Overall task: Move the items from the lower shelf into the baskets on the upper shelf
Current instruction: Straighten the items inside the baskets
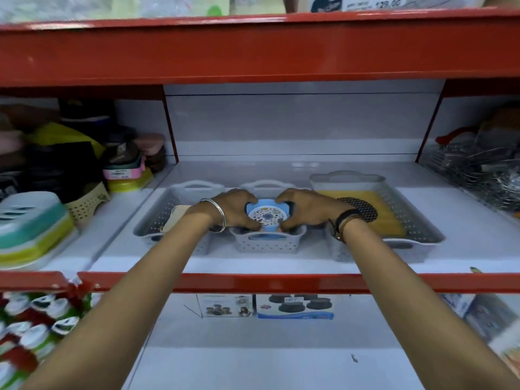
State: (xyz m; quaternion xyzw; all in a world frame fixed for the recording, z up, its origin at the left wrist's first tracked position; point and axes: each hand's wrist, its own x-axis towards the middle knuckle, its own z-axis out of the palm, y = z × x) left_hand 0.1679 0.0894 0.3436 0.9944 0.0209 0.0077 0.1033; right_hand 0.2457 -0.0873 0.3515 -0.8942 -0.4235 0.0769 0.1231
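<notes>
Three white perforated baskets stand on the upper shelf (281,267). In the small middle basket (267,243) sits a blue container (267,216) with a patterned round lid. My left hand (233,209) and my right hand (305,209) both grip it from its sides, inside the basket. The left basket (157,220) holds a beige item (176,219), partly hidden by my left wrist. The wide right basket (408,218) holds a yellow flat item (380,209) with a dark perforated disc (363,208) on it.
Two boxed items (225,305) (295,306) stand at the back of the lower shelf. Stacked plastic tubs (31,235) and footwear fill the bay to the left. Metal wire racks (478,170) lie to the right. A red shelf beam (253,52) runs overhead.
</notes>
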